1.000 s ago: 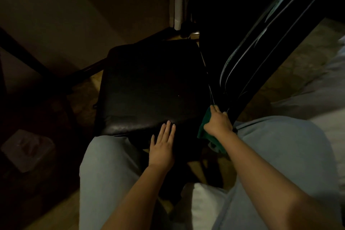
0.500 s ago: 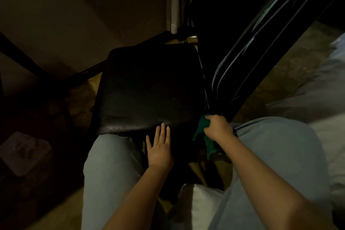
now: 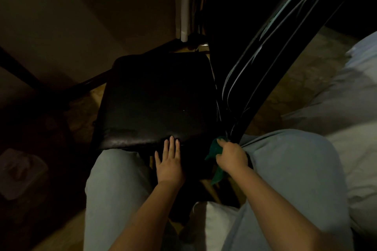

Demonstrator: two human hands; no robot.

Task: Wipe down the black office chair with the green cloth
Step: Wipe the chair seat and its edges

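Right hand (image 3: 232, 156) and green cloth (image 3: 215, 150) have slid down to the foot of the backrest (image 3: 265, 57).

Compared with a second ago, the right hand sits lower and nearer the person, now at 5 o'clock from the middle of the black office chair (image 3: 155, 104), where the glossy backrest ends. Its fingers are curled tight round the green cloth, which bunches out toward 9 o'clock and hangs below the wrist. The left hand (image 3: 169, 162) has drawn back slightly. It lies flat, palm down, fingers straight and close together, with fingertips (image 3: 172, 138) just touching the seat's front edge at 6 o'clock. Both forearms reach in from 6 o'clock between knees in grey trousers (image 3: 114, 185). White bedding (image 3: 346, 98) lies at 3 o'clock.
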